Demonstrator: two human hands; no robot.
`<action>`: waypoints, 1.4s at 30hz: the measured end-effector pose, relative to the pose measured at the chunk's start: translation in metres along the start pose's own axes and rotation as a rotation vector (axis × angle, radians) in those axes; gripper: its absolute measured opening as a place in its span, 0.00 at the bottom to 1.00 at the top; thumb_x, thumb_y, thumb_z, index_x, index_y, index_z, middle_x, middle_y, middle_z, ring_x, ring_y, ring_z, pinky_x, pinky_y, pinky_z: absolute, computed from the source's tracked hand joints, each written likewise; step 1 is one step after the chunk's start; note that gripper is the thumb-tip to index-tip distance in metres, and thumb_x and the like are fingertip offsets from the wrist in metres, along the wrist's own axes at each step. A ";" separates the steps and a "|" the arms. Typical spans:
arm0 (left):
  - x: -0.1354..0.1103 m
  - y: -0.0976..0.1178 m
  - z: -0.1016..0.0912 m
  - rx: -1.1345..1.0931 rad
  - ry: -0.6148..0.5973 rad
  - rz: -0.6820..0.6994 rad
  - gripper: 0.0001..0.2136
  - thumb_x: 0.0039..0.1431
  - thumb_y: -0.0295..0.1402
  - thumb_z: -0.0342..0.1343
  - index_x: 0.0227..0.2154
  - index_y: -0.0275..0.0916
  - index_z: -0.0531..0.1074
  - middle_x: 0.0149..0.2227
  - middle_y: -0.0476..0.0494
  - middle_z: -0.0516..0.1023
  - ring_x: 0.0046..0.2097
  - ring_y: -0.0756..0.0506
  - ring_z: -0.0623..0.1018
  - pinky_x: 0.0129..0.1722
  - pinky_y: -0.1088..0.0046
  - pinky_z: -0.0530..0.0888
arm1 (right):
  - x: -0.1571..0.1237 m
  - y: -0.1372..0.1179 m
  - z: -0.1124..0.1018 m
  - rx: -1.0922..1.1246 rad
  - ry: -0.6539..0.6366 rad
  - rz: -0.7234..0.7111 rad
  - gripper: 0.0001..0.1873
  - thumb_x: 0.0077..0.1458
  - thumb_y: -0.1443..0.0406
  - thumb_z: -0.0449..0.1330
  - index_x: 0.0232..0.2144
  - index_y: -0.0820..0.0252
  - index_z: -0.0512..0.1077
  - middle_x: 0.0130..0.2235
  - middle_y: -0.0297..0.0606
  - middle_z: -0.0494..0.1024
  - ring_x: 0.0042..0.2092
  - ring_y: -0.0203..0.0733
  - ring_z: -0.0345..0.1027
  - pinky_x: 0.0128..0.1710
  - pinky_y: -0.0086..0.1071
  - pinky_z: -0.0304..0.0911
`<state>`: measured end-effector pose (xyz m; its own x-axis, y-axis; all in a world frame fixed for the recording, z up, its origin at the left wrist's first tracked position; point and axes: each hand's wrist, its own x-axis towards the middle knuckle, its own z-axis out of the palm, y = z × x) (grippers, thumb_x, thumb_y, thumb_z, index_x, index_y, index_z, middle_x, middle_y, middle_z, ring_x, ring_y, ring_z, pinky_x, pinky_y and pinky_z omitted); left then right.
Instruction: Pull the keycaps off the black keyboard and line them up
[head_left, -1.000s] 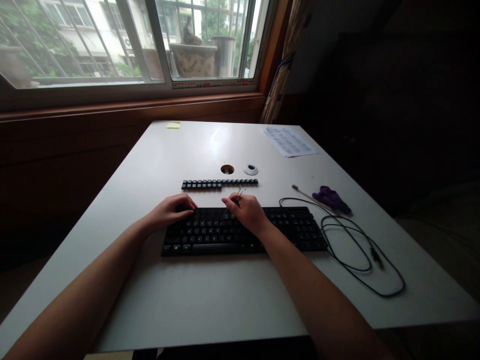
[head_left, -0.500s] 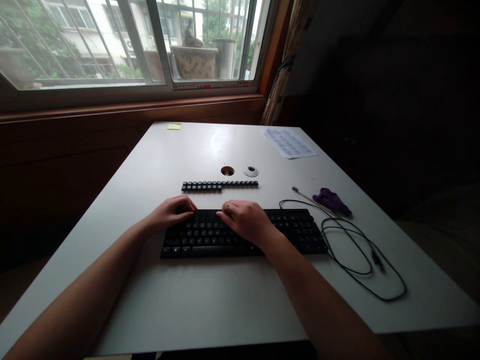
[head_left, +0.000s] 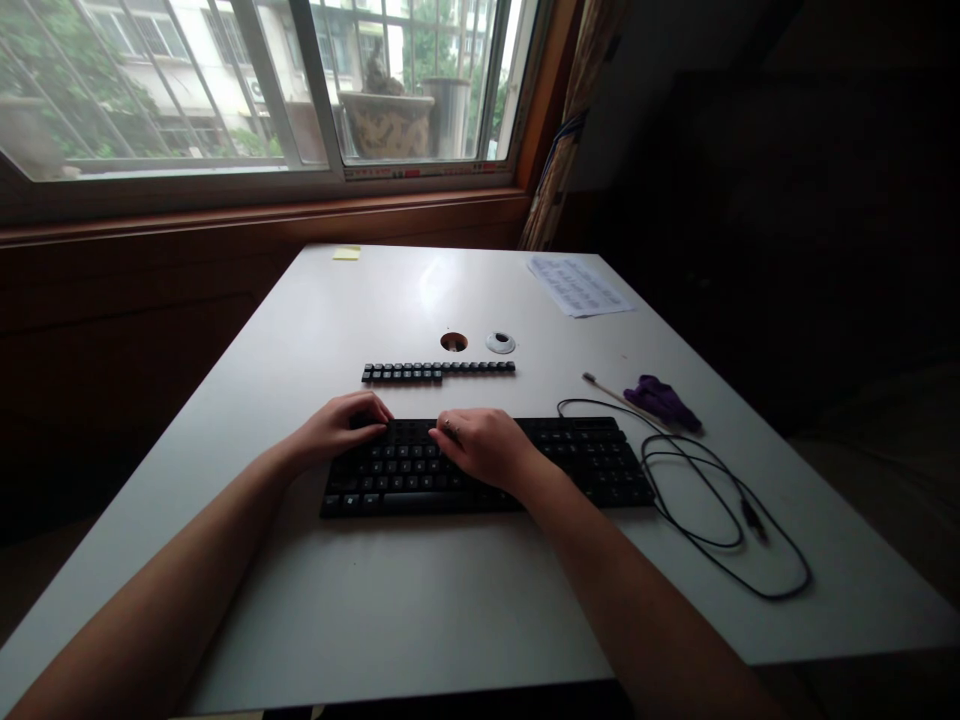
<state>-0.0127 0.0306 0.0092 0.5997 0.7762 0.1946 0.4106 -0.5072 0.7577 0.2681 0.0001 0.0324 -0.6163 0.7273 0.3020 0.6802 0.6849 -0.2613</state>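
A black computer keyboard [head_left: 420,500] lies flat across the white table in front of me, its top row of sockets partly bare of keycaps. My left hand [head_left: 349,425] is closed at its upper left corner, thumb over the top and fingers at the back edge. Over the upper middle of the keyboard my right hand [head_left: 484,440], with a ring on one finger, is curled closed; whatever its fingertips pinch is hidden. Behind the keyboard, removed keycaps [head_left: 439,369] stand lined up in two rows, the nearer one shorter.
The keyboard's cable [head_left: 697,540] lies coiled on the right. Beyond it are a thin brush [head_left: 611,390] and a crumpled purple cloth [head_left: 660,402]. Farther back lie printed papers [head_left: 579,285], a yellow sticky note [head_left: 346,254], a table hole [head_left: 454,342] and its white cover [head_left: 500,343].
My right hand has shifted slightly left along the top of the keyboard, its fingers still curled. The left hand keeps its place at the corner.
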 end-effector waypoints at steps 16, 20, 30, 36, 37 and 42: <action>0.000 -0.002 0.000 0.004 -0.003 -0.004 0.08 0.62 0.37 0.57 0.36 0.38 0.74 0.41 0.40 0.78 0.43 0.43 0.77 0.45 0.64 0.74 | 0.004 0.023 0.003 0.475 0.013 0.236 0.13 0.63 0.58 0.53 0.30 0.58 0.70 0.22 0.32 0.73 0.24 0.34 0.67 0.28 0.28 0.59; 0.000 -0.002 0.000 0.001 -0.002 0.012 0.08 0.61 0.38 0.57 0.36 0.38 0.75 0.41 0.40 0.79 0.43 0.43 0.77 0.45 0.64 0.74 | 0.003 0.026 0.006 0.596 -0.012 0.289 0.14 0.62 0.56 0.54 0.31 0.59 0.69 0.21 0.30 0.73 0.20 0.32 0.65 0.24 0.27 0.60; 0.000 -0.006 0.000 -0.010 -0.007 -0.002 0.08 0.61 0.38 0.58 0.36 0.38 0.75 0.42 0.40 0.78 0.43 0.43 0.77 0.45 0.65 0.74 | 0.005 0.030 0.009 0.742 -0.023 0.357 0.15 0.61 0.54 0.55 0.30 0.59 0.68 0.21 0.30 0.73 0.18 0.32 0.66 0.20 0.25 0.60; 0.000 -0.003 0.000 -0.011 0.001 0.005 0.09 0.61 0.39 0.57 0.35 0.38 0.75 0.41 0.40 0.79 0.43 0.43 0.77 0.45 0.64 0.74 | 0.006 0.031 0.010 0.751 -0.012 0.372 0.15 0.60 0.54 0.56 0.30 0.59 0.68 0.20 0.30 0.73 0.18 0.32 0.66 0.19 0.25 0.60; 0.000 -0.003 0.000 -0.010 0.002 0.005 0.09 0.61 0.39 0.57 0.35 0.38 0.75 0.41 0.40 0.79 0.43 0.43 0.77 0.45 0.64 0.74 | 0.006 0.031 0.010 0.757 -0.005 0.375 0.15 0.60 0.54 0.56 0.30 0.59 0.68 0.20 0.30 0.73 0.18 0.32 0.66 0.19 0.25 0.60; 0.000 -0.004 0.000 -0.014 -0.004 0.004 0.08 0.61 0.37 0.58 0.36 0.38 0.75 0.41 0.40 0.78 0.43 0.43 0.77 0.45 0.64 0.74 | 0.003 0.031 0.010 0.797 0.032 0.373 0.16 0.60 0.53 0.56 0.29 0.58 0.68 0.21 0.30 0.73 0.19 0.32 0.66 0.19 0.25 0.61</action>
<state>-0.0144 0.0328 0.0062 0.6039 0.7729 0.1949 0.3988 -0.5047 0.7657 0.2828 0.0240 0.0162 -0.3892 0.9166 0.0918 0.3480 0.2385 -0.9067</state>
